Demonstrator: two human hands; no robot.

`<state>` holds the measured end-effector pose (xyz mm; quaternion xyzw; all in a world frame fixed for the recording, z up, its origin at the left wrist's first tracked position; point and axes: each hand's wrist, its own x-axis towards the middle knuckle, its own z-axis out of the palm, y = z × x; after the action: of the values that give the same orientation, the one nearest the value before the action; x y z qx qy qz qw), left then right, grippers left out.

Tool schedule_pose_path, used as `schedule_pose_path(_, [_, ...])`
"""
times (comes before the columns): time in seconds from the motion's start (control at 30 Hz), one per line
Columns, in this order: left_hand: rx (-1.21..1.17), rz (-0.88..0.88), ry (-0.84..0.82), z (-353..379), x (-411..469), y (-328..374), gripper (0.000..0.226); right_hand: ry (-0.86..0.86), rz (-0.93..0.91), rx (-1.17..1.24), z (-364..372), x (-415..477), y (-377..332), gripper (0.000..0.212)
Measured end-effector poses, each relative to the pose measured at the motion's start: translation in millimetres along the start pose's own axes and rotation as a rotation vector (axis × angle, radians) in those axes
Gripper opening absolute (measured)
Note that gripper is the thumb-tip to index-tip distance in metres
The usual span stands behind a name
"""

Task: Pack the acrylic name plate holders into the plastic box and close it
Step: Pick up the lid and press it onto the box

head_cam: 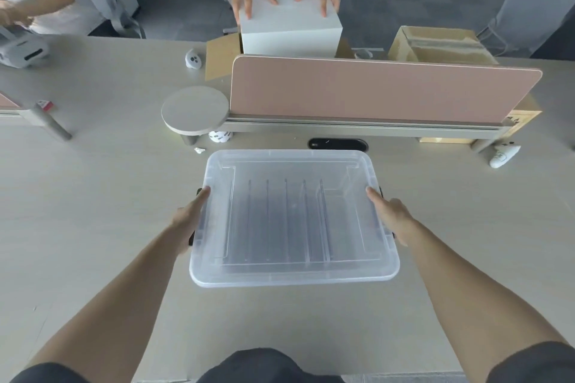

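A clear plastic box [217, 270] stands on the beige table in front of me with its translucent lid [292, 165] lying on top. Through the lid I see several acrylic name plate holders [286, 221] standing on edge in a row inside. My left hand [189, 218] lies along the box's left side, fingers straight, over a black side latch [191, 239]. My right hand [389, 214] lies along the right side in the same way, fingers straight beside the right latch.
A pink desk divider [382, 90] and a round grey shelf [194, 109] stand behind the box. Beyond it, another person's hands rest on a white box [289, 31] among cardboard boxes [435, 43]. A second person stands at the far left. White controllers [504, 155] lie on the table.
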<state>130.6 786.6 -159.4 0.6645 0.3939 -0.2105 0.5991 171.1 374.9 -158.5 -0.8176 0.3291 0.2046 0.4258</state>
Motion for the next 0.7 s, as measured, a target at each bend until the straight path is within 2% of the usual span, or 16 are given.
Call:
schedule_pose_path(0.03, [0.043, 0.006, 0.083, 0, 0, 2, 0.08, 0.029, -0.014, -0.001, -4, 1, -2, 0.081])
schedule_pose_path(0.1, [0.173, 0.084, 0.221, 1, -8, 12, 0.059, 0.058, -0.056, -0.024, -14, 1, -7, 0.061])
schedule_pose_path(0.17, [0.269, 0.148, 0.266, 4, -9, 22, 0.043, 0.058, -0.08, -0.057, -19, -1, -15, 0.053])
schedule_pose_path(0.2, [0.311, 0.147, 0.258, 7, -11, 27, 0.044, 0.049, -0.075, -0.066, -18, -3, -20, 0.054])
schedule_pose_path(0.27, [0.396, 0.104, 0.208, 16, -20, 35, 0.069, -0.013, -0.018, -0.081, -12, -15, -32, 0.073])
schedule_pose_path(0.37, [0.517, 0.07, 0.219, 32, -23, 35, 0.12, -0.093, 0.035, -0.209, -2, -28, -45, 0.129])
schedule_pose_path(0.4, [0.577, 0.073, 0.255, 37, -24, 34, 0.13, -0.086, 0.026, -0.272, 1, -31, -47, 0.14])
schedule_pose_path(0.53, [0.73, 0.06, 0.383, 48, -19, 29, 0.138, 0.029, 0.015, -0.381, 14, -24, -40, 0.154])
schedule_pose_path(0.7, [0.847, 0.048, 0.383, 50, -12, 31, 0.136, 0.079, -0.019, -0.424, 20, -20, -41, 0.15])
